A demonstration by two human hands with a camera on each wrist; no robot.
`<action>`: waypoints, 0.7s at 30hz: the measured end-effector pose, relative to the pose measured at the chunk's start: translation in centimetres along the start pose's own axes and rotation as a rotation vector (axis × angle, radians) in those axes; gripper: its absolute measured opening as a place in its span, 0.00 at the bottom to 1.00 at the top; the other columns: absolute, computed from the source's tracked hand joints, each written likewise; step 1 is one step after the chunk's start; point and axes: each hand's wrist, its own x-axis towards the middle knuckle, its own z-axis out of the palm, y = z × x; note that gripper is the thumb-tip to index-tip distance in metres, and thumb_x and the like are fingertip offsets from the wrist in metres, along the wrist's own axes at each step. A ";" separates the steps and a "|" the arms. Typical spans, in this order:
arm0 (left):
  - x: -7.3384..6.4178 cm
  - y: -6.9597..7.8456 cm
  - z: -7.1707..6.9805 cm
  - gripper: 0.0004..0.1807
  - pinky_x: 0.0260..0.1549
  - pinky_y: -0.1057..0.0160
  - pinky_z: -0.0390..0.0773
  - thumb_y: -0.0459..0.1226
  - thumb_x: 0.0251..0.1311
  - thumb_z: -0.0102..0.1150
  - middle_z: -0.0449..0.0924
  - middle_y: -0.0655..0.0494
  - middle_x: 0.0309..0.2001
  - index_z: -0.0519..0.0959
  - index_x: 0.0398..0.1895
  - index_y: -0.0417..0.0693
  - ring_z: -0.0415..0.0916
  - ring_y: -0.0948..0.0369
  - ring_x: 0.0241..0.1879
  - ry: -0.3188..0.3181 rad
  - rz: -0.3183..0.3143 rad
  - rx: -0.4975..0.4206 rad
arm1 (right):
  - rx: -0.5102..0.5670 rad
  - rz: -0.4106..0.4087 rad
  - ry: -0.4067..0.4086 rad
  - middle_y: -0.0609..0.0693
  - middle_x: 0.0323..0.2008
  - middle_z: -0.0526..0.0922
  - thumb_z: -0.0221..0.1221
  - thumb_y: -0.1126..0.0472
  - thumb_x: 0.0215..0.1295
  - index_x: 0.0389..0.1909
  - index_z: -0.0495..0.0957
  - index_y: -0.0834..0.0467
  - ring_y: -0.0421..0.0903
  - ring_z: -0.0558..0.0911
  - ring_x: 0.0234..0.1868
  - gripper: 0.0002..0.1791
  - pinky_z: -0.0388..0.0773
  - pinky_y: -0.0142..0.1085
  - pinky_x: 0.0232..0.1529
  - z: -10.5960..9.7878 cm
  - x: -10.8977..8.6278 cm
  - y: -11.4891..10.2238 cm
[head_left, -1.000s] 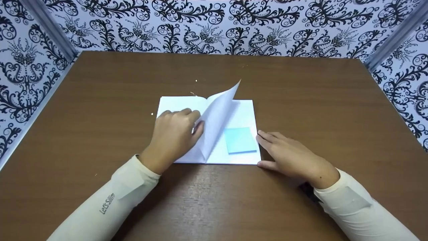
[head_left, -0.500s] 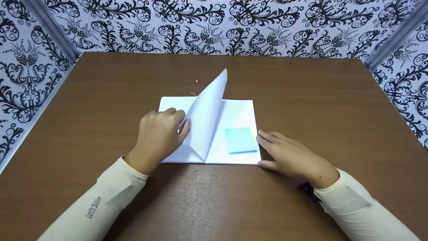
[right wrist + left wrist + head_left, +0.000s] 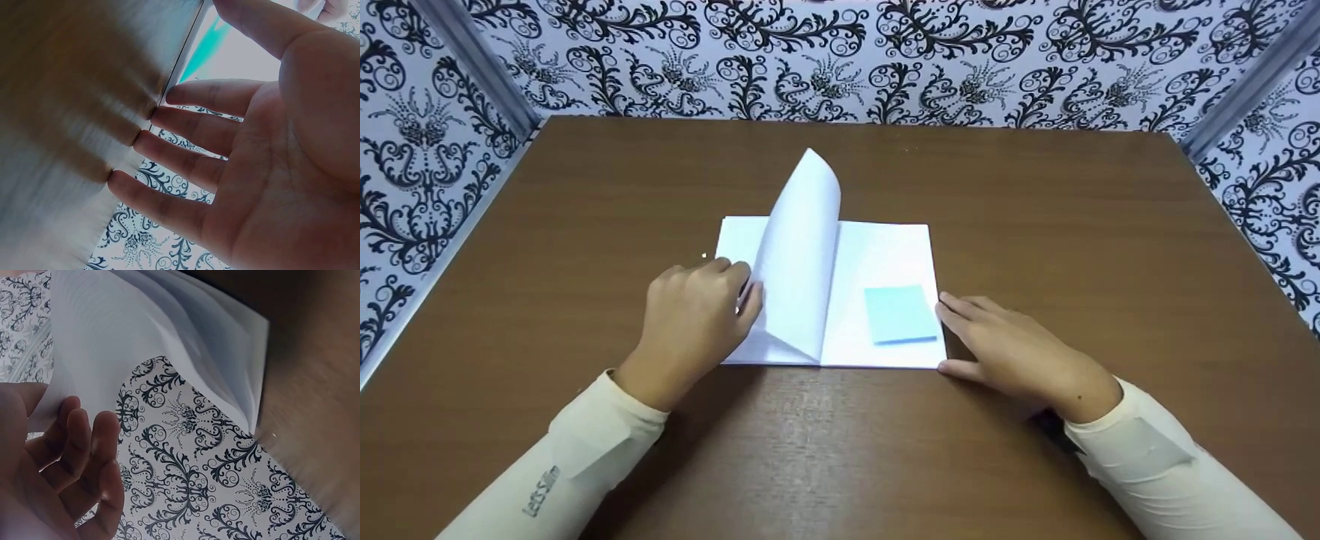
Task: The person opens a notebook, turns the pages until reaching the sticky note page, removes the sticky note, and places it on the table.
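An open notebook (image 3: pixel 877 255) with white pages lies on the table. My left hand (image 3: pixel 697 311) pinches the edge of a raised page (image 3: pixel 799 262) between thumb and curled fingers; the page curves up over the left half, its top corner standing high. In the left wrist view the same page (image 3: pixel 95 337) runs down between the thumb and fingers (image 3: pixel 104 439). A light blue sticky note pad (image 3: pixel 900 315) sits on the lower right page. My right hand (image 3: pixel 1012 345) rests at the notebook's right edge, its fingers (image 3: pixel 169 157) straight and spread, tips on the table.
The brown wooden table (image 3: pixel 1035 202) stretches out all round the notebook. Black-and-white patterned panels (image 3: pixel 825 67) rise behind it and along both sides, with grey strips (image 3: pixel 472 67) at the corners. A tiny white scrap (image 3: pixel 704 256) lies left of the notebook.
My left hand has moved left and toward me, drawing the page from right of the spine over to the left. The right hand and sticky note pad have stayed put.
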 end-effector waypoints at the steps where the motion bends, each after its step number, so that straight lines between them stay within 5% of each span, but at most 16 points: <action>1: -0.1 -0.1 -0.1 0.20 0.12 0.59 0.56 0.36 0.56 0.61 0.66 0.54 0.13 0.65 0.11 0.48 0.55 0.57 0.11 0.003 -0.005 0.000 | 0.003 0.004 -0.004 0.64 0.73 0.64 0.61 0.45 0.68 0.73 0.62 0.66 0.63 0.68 0.71 0.41 0.70 0.58 0.63 0.0 0.0 0.0; 13: -0.9 -0.8 -0.8 0.19 0.10 0.60 0.52 0.36 0.55 0.62 0.65 0.55 0.12 0.65 0.11 0.48 0.52 0.57 0.10 0.012 -0.047 0.016 | 0.015 0.029 -0.028 0.63 0.74 0.63 0.61 0.45 0.68 0.73 0.61 0.65 0.63 0.66 0.72 0.42 0.70 0.59 0.63 -0.1 0.0 -0.1; 21: -1.7 -1.1 -1.1 0.20 0.11 0.63 0.48 0.34 0.54 0.61 0.61 0.56 0.11 0.64 0.10 0.47 0.48 0.60 0.12 -0.057 -0.087 0.022 | 0.012 0.028 -0.022 0.63 0.74 0.63 0.61 0.45 0.67 0.73 0.62 0.65 0.63 0.66 0.72 0.42 0.70 0.59 0.63 -0.1 0.0 -0.1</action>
